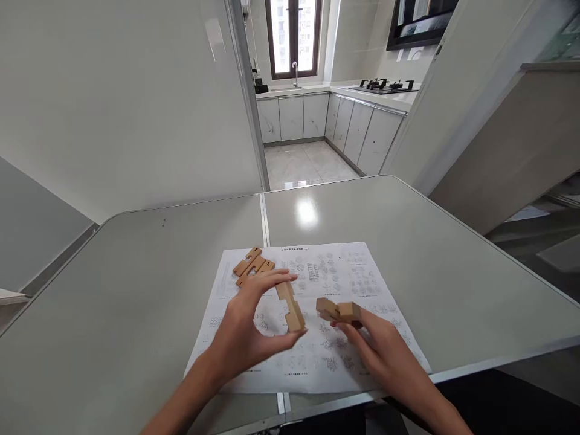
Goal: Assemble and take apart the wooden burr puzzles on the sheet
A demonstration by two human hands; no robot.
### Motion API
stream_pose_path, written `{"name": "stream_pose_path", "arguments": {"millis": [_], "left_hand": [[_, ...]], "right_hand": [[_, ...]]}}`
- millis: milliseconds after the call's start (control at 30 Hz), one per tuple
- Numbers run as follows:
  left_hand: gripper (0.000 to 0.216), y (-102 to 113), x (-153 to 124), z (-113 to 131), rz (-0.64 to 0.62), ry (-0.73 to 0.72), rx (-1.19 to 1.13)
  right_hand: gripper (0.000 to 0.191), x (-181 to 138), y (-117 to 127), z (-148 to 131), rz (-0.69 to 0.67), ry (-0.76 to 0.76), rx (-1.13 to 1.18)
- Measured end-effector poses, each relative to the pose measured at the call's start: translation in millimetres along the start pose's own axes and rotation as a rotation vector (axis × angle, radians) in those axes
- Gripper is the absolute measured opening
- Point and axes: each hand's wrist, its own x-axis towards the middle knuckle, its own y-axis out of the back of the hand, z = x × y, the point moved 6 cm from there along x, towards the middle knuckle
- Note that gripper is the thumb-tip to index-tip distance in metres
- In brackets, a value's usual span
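Observation:
Between the thumb and fingers of my left hand (247, 323) is a notched wooden puzzle piece (290, 307), gripped by its two ends. My right hand (378, 344) pinches a second notched wooden puzzle piece (338, 310), held apart from the first and to its right. Both pieces are above a printed instruction sheet (317, 356) covered in small line drawings. Several more notched wooden pieces (252, 266), some with numbers on them, lie together on the sheet's far left part, just beyond my left hand.
The sheet lies on a grey table (344, 211) with a seam (264, 220) across its middle and a metal front edge. A wall panel (136, 103) rises behind the left side. Through the doorway is a kitchen with a sink tap (295, 72) and a gas stove (387, 86).

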Motion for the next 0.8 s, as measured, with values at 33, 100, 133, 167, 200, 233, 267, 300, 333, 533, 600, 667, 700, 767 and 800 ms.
{"name": "stream_pose_path", "arguments": {"millis": [33, 100, 133, 167, 200, 233, 267, 300, 333, 533, 600, 667, 700, 767, 800], "left_hand": [[0.066, -2.7, 0.8, -8.1, -0.027, 0.001, 0.045], [0.063, -10.1, 1.2, -24.9, -0.105, -0.010, 0.130], [0.062, -13.3, 0.8, -32.7, -0.132, -0.021, 0.174], [0.061, -15.4, 0.1, -39.9, -0.138, -0.027, 0.216], [0.060, -17.3, -0.8, -46.3, -0.139, -0.027, 0.246], [0.059, -19.3, -2.0, -51.8, -0.138, -0.020, 0.264], [0.059, -21.1, -3.3, -56.1, -0.135, -0.010, 0.275], [0.060, -23.3, -4.6, -59.1, -0.136, -0.002, 0.282], [0.059, -25.5, -5.9, -61.1, -0.139, 0.004, 0.286], [0.066, -34.2, -10.2, -62.5, -0.159, 0.019, 0.294], [0.075, -34.3, -10.9, -59.1, -0.152, 0.016, 0.283], [0.076, -34.7, -11.0, -51.7, -0.143, 0.001, 0.264], [0.072, -35.6, -10.6, -46.3, -0.139, -0.012, 0.252], [0.064, -39.4, -8.6, -32.7, -0.136, -0.039, 0.216], [0.060, -42.6, -6.7, -25.6, -0.138, -0.044, 0.190]], "right_hand": [[0.031, 2.1, -0.4, 4.5, 0.037, -0.025, -0.015], [0.036, 4.6, -2.7, 11.9, 0.081, -0.057, -0.041], [0.037, 5.2, -4.1, 14.5, 0.093, -0.062, -0.047], [0.038, 5.4, -5.5, 16.3, 0.102, -0.063, -0.050], [0.038, 5.3, -6.6, 17.3, 0.111, -0.060, -0.052], [0.038, 5.0, -7.2, 17.7, 0.122, -0.057, -0.056], [0.037, 4.6, -7.6, 17.6, 0.131, -0.051, -0.062], [0.037, 4.2, -7.8, 16.9, 0.137, -0.043, -0.070], [0.036, 3.8, -7.9, 15.9, 0.140, -0.033, -0.076], [0.033, 2.4, -6.8, 10.0, 0.156, 0.020, -0.085], [0.031, 2.7, -7.2, 10.3, 0.157, 0.026, -0.084], [0.030, 3.3, -7.6, 11.5, 0.163, 0.035, -0.085], [0.029, 3.6, -7.8, 12.2, 0.166, 0.041, -0.087], [0.029, 4.2, -8.6, 13.7, 0.159, 0.050, -0.084], [0.029, 4.5, -9.1, 14.2, 0.152, 0.055, -0.081]]}}
